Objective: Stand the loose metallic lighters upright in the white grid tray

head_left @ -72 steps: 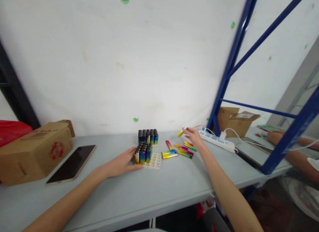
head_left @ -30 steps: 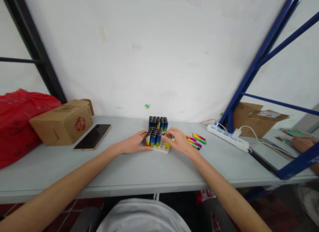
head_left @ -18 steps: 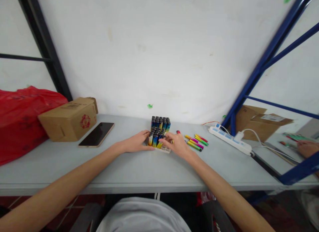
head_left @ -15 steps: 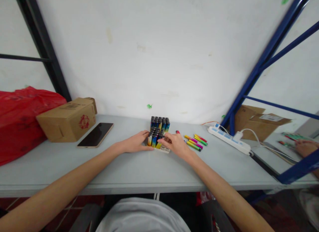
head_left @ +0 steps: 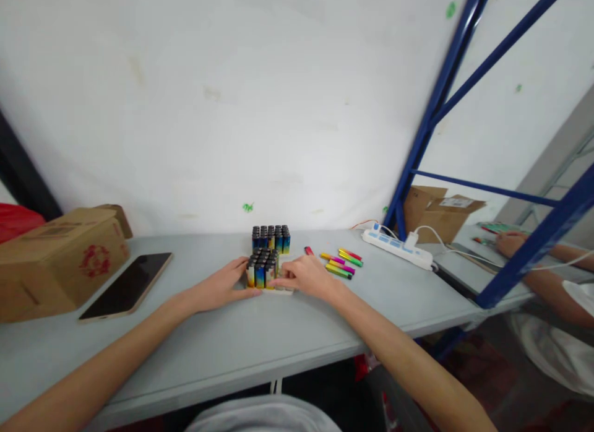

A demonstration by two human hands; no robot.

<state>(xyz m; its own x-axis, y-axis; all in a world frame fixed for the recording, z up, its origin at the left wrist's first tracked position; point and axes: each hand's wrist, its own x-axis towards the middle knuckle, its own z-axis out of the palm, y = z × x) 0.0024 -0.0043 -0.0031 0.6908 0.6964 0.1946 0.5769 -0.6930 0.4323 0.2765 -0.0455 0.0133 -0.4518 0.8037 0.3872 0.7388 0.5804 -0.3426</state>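
Toward the middle of the grey table [head_left: 223,348], a near block of upright black-topped tubes [head_left: 260,271] stands in a pale tray [head_left: 284,291]; the left hand [head_left: 218,288] curves around its left side, thumb and fingers spread, the thumb tip by the tray's near edge; the right hand [head_left: 310,276] is at the block's right side, fingers curled down, though whether they pinch a tube I cannot tell; on the far side stands a second block of tubes [head_left: 271,239]; to the right lie loose bright tubes [head_left: 338,270], then a white power strip [head_left: 398,251]; on the left a dark-screened device [head_left: 127,286] lies beside a cardboard box [head_left: 65,252]; far right, another person's hand [head_left: 509,241] shows beyond a blue metal frame [head_left: 431,113].
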